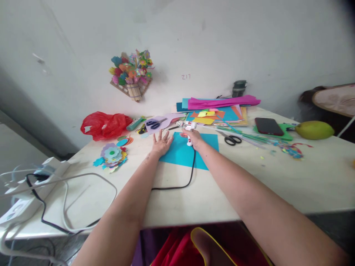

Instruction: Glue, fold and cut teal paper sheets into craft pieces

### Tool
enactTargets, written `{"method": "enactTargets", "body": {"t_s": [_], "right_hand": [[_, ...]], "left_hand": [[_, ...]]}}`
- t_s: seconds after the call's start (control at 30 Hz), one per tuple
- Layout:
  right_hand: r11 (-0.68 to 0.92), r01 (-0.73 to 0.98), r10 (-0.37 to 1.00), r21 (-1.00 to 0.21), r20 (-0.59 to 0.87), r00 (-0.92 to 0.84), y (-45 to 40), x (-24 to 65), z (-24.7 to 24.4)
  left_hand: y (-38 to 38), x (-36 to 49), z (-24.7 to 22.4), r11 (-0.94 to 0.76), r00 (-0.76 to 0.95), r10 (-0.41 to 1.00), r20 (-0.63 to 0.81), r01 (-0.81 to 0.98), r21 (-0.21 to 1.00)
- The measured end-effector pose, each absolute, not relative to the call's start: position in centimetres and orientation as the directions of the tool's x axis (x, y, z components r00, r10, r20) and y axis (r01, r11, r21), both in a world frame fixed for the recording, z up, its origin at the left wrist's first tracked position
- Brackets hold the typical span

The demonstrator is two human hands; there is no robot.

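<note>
A blue sheet of paper lies flat on the pale table. My left hand rests with fingers spread at the sheet's left edge. Above the right part of the sheet, my right hand grips a white hot glue gun with red details. Its black cord hangs over the sheet and curves left beneath my left forearm. The gun's nozzle points away to the left, near a small whitish crumpled bit. Fingers partly hide the gun's handle.
Scissors lie right of the sheet, blue-handled scissors behind it. Paper flowers and a red plastic bag sit left. A power strip with cables occupies the left edge. A phone and a mango lie right.
</note>
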State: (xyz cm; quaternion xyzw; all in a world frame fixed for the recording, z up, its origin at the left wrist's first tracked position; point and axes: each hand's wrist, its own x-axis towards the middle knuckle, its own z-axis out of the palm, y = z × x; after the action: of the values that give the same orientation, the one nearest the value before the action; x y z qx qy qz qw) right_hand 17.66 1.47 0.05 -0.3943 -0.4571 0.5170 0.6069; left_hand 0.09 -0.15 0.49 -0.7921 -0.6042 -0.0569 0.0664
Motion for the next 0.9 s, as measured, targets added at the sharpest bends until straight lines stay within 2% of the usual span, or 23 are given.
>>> {"method": "enactTargets", "body": {"t_s": [0.3,0.47,0.6,0.73,0.83,0.9], "right_hand": [[0.124,-0.229,0.992,-0.965,0.117,0.043,1.0,17.7,0.4],[0.137,-0.290,0.991,-0.947,0.130,0.042,1.1,17.6,0.4],[0.153,-0.344,0.988,-0.926,0.146,0.048,1.0,17.5,0.5],[0.139,-0.293,0.990,-0.946,0.133,0.038,1.1,17.6,0.4],[0.144,-0.271,0.990,-0.952,0.139,0.037,1.1,17.6,0.4],[0.143,-0.260,0.990,-0.955,0.138,0.037,0.8,17.6,0.5]], "left_hand": [[-0.9,0.3,0.6,-0.361,0.377,0.897,0.231,0.926,-0.112],[-0.6,0.2,0.5,-0.404,0.422,0.882,0.210,0.906,-0.126],[-0.2,-0.1,0.2,-0.409,0.444,0.870,0.217,0.893,-0.189],[-0.3,0.3,0.7,-0.407,0.453,0.858,0.242,0.887,-0.217],[-0.3,0.5,1.4,-0.416,0.459,0.850,0.258,0.886,-0.204],[0.3,0.3,1.7,-0.392,0.415,0.878,0.240,0.909,-0.139]]}}
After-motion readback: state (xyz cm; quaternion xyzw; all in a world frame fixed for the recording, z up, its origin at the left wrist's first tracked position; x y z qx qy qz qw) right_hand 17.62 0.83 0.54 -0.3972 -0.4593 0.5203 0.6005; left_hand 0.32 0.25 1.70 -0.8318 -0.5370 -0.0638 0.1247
